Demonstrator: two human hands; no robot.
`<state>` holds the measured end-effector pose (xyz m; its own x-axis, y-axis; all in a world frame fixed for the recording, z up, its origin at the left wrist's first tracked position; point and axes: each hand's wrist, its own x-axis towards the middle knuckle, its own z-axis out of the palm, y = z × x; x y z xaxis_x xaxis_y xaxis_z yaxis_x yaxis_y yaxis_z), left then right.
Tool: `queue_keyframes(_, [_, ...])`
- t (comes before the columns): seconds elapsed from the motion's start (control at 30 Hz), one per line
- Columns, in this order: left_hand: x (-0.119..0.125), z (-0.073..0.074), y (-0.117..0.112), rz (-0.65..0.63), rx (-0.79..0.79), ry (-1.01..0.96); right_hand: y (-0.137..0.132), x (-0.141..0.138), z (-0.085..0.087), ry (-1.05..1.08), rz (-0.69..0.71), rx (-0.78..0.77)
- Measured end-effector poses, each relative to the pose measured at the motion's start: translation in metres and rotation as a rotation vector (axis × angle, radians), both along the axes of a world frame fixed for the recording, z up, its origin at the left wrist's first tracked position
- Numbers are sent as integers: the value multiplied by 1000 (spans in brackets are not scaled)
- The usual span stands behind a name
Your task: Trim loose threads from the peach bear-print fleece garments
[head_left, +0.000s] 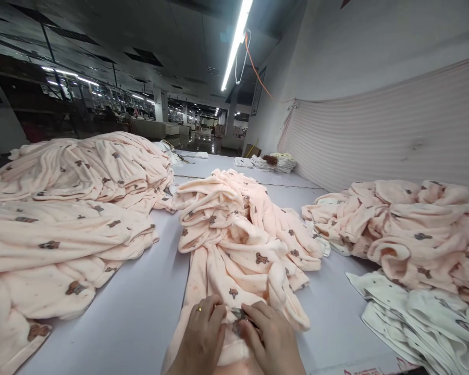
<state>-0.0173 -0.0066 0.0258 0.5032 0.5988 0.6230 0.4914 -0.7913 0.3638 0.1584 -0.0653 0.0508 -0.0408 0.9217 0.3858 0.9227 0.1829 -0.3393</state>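
Observation:
A pile of pink fleece garments with small brown bear prints (238,234) lies in the middle of the pale table (140,307). Both hands rest on its near end at the bottom of the view. My left hand (201,338), with a ring on one finger, presses on the fabric with its fingers curled. My right hand (271,338) lies beside it, fingers bent, pinching a small dark metal tool (240,314) against the cloth. What the tool is I cannot make out.
More pink fleece is heaped at the left (70,219) and the right (414,229). White fleece pieces (422,317) lie at the near right. Folded white stacks (273,162) sit at the table's far end. A striped fabric-covered wall (394,135) runs along the right.

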Motion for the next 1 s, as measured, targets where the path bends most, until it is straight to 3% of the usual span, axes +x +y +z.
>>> queue_keyframes(0.17, [-4, 2, -1, 7, -9, -58, -1, -1, -9, 146, -158, 85])
queue_keyframes(0.23, [-4, 4, 0, -51, -86, -119, 0, -2, -14, 190, -191, 97])
queue_keyframes(0.3, [-3, 9, 3, -100, -363, -199, 3, -2, -17, 219, -217, 74])
queue_keyframes(0.43, [0, 21, 15, -134, -1070, -504, 7, -2, -10, 358, -247, 54])
queue_keyframes(0.57, [1, 31, 25, -255, -1429, -804, 4, -6, 1, 428, -84, 86])
queue_keyframes(0.7, [1, 33, 30, -328, -1512, -888, 6, -12, 5, 390, -74, 33])
queue_keyframes(1.0, [-4, 33, 39, -392, -1597, -870, 24, -8, 4, 475, -90, -35])
